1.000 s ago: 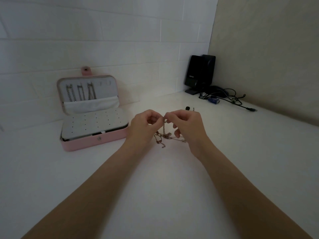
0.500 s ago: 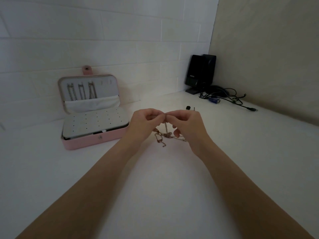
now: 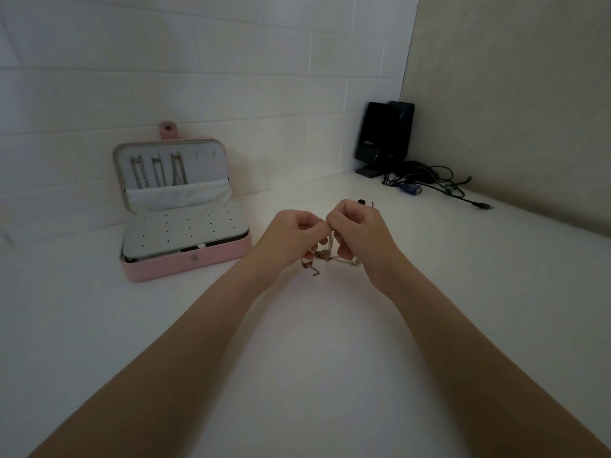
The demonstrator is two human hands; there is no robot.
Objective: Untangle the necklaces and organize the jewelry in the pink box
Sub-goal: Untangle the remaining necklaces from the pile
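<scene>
A tangle of thin chain necklaces (image 3: 325, 257) hangs between my two hands, its lower end lying on the white table. My left hand (image 3: 291, 238) and my right hand (image 3: 362, 233) meet fingertip to fingertip and both pinch the top of the chains. The pink jewelry box (image 3: 185, 264) stands open to the left. Its raised lid (image 3: 172, 170) has three necklaces hanging in it above a white pocket. A white perforated tray covers the base.
Some small dark pieces (image 3: 363, 202) lie on the table just behind my right hand. A black speaker (image 3: 383, 137) stands in the back right corner with a bundle of cables (image 3: 436, 185) trailing right. White brick wall behind, beige wall to the right.
My fingertips have closed together at the top of the chains, hiding the small metal piece seen between them a second ago. The hands stay in the same spot.
</scene>
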